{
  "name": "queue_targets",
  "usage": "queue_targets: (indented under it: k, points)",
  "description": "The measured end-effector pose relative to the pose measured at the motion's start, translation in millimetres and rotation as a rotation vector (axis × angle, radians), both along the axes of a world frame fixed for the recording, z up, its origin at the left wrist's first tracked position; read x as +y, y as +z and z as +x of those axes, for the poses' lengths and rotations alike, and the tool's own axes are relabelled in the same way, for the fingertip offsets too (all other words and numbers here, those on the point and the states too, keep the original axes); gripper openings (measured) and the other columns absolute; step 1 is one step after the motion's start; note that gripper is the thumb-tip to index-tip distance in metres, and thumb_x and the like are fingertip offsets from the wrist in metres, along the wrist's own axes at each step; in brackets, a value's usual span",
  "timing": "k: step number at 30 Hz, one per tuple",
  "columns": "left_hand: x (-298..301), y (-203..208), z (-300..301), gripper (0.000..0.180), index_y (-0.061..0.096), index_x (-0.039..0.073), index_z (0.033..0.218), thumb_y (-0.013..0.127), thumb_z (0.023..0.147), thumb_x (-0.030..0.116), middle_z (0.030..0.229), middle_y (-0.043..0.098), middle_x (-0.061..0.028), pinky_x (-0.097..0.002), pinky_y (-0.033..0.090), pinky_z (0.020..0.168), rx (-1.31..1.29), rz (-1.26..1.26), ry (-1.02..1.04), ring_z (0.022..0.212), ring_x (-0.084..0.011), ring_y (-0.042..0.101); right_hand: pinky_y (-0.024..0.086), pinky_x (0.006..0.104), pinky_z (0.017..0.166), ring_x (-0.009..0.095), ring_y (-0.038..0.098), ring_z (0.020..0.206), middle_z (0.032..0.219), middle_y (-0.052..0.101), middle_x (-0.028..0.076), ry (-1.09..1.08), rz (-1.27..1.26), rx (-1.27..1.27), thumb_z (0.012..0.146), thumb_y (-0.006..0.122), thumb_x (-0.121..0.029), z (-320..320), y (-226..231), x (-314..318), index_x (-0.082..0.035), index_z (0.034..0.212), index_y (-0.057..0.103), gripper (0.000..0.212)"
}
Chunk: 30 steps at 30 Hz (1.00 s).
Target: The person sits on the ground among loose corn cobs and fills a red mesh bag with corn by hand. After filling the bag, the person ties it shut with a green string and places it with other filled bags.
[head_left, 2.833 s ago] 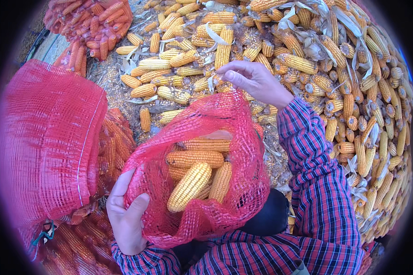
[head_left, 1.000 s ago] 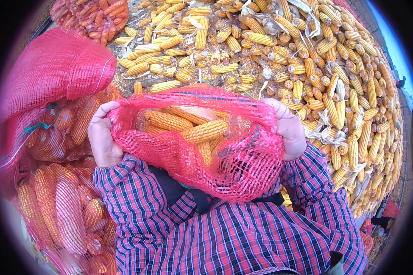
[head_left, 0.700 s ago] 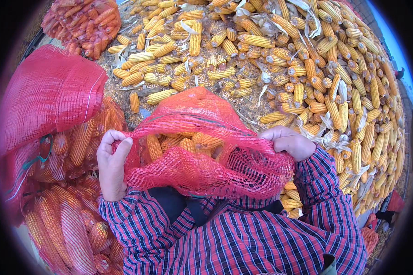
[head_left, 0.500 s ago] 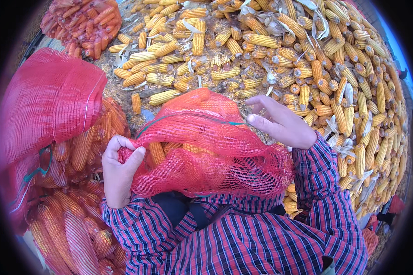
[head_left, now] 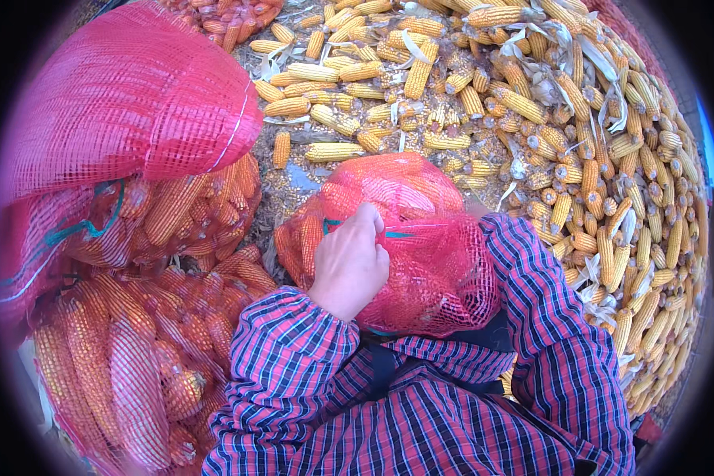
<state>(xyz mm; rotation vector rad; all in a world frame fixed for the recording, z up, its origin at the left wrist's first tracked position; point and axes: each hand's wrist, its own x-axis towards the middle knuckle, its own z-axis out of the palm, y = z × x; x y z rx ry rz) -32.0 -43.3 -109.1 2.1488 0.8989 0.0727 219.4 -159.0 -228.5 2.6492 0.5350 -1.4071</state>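
In front of me sits a red mesh bag point(head_left: 404, 182) packed with yellow-orange corn cobs, its loose mouth bunched toward my body. My left hand point(head_left: 349, 262) is closed in a fist on the gathered netting at the mouth. A green drawstring point(head_left: 397, 235) shows on both sides of that fist. My right hand point(head_left: 477, 208) is at the bag's right side, almost wholly hidden by the netting and my sleeve, so its fingers cannot be made out.
On the left stand filled mesh bags point(head_left: 143, 349) of cobs, with slack red netting point(head_left: 135, 95) draped over one. Another filled bag point(head_left: 230, 20) lies at the far left. A large heap of loose corn cobs point(head_left: 595, 182) spreads across the far side and right, with dry husks among them.
My left hand has moved rightward from the bag's left edge to its middle, drawing the mouth together. My right hand has dropped behind the netting. The view has shifted left.
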Motion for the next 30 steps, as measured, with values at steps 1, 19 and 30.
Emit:
queue_targets:
  k: [1,19,30]
  points:
    - [-1.3,0.7,-1.0,0.046,0.048,0.006,0.111,0.075,0.075,0.014,0.096,0.064,-0.0186,-0.0478,0.049,0.077,0.006,0.035,0.01,0.095,-0.0349,0.065,0.046,0.0401,0.094,0.037,0.053,0.11,0.122,0.048,0.027,0.015,0.029,0.049,0.077,0.071,-0.027,3.9,-0.2,-3.1,0.005,0.127,0.036,0.069]
    - [38.8,-30.2,-15.4,0.024,0.061,0.002,0.108,0.044,0.092,0.007,0.094,0.066,-0.0064,-0.03,0.05,0.074,-0.522,-0.694,0.838,0.084,-0.0148,0.063,0.055,0.0316,0.074,0.019,0.069,0.078,0.09,0.071,0.011,-0.977,1.014,0.606,0.085,0.068,-0.014,-60.6,70.2,-28.6,0.005,0.097,0.067,0.022]
    - [32.4,29.7,-52.2,0.024,0.058,-0.001,0.115,0.054,0.096,0.014,0.109,0.067,-0.0152,-0.0439,0.056,0.087,-1.061,-0.865,0.776,0.098,-0.0277,0.067,0.053,0.0304,0.076,0.015,0.067,0.077,0.093,0.071,0.011,-0.619,1.227,0.733,0.084,0.064,-0.007,-87.9,127.2,-36.3,0.007,0.105,0.065,0.025]
